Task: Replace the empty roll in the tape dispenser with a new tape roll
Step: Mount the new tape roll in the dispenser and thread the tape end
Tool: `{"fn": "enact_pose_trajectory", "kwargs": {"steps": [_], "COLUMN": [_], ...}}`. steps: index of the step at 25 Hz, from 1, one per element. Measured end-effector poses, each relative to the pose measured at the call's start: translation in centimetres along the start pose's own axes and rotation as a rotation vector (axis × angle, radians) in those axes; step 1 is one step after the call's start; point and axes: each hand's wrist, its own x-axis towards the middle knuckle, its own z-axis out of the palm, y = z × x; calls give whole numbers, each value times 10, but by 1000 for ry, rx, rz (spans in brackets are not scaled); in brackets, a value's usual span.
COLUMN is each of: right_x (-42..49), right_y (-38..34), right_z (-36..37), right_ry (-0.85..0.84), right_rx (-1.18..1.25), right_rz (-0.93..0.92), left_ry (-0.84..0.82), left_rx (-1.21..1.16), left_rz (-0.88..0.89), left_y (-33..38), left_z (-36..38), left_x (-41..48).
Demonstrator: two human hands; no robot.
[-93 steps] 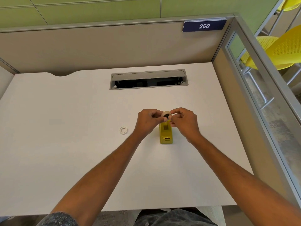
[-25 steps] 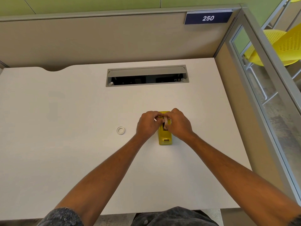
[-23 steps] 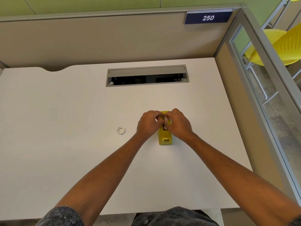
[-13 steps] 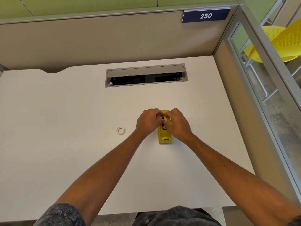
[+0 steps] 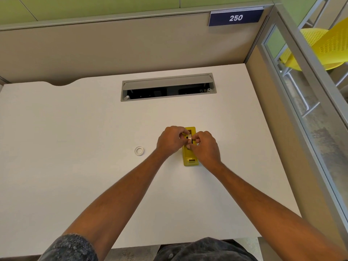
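Observation:
A yellow tape dispenser (image 5: 190, 160) lies on the white desk (image 5: 75, 129), its cutter end toward me. A new tape roll (image 5: 189, 138) stands on edge over the dispenser's open well. My left hand (image 5: 170, 142) pinches the roll from the left and my right hand (image 5: 206, 147) pinches it from the right; both hands hide most of the roll and the dispenser's middle. I cannot tell whether the roll is seated in the well. A small white empty roll core (image 5: 139, 151) lies flat on the desk to the left of my left hand.
A grey cable tray (image 5: 167, 87) is sunk into the desk behind the dispenser. Beige partition walls (image 5: 122, 48) close the back and right sides, with a "250" sign (image 5: 235, 17). Yellow chairs (image 5: 323, 44) stand beyond the glass at the right.
Earlier I held the roll above the dispenser's far end. It has come down over the dispenser's well, and my fingers keep working it between both hands.

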Motion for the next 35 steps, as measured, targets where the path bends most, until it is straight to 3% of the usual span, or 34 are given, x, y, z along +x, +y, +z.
{"fn": "enact_pose_trajectory", "kwargs": {"steps": [26, 31, 35], "right_x": [-8, -9, -9], "right_y": [-5, -6, -5], "right_z": [6, 5, 6], "right_ry": [91, 88, 89], "right_rx": [23, 38, 56], "right_rz": [18, 26, 50], "left_ry": [-111, -144, -118], "left_rx": [499, 483, 342], "left_rz": [253, 245, 213], "left_y": [20, 21, 15], "left_z": [-21, -20, -18], "left_x": [26, 29, 31]}}
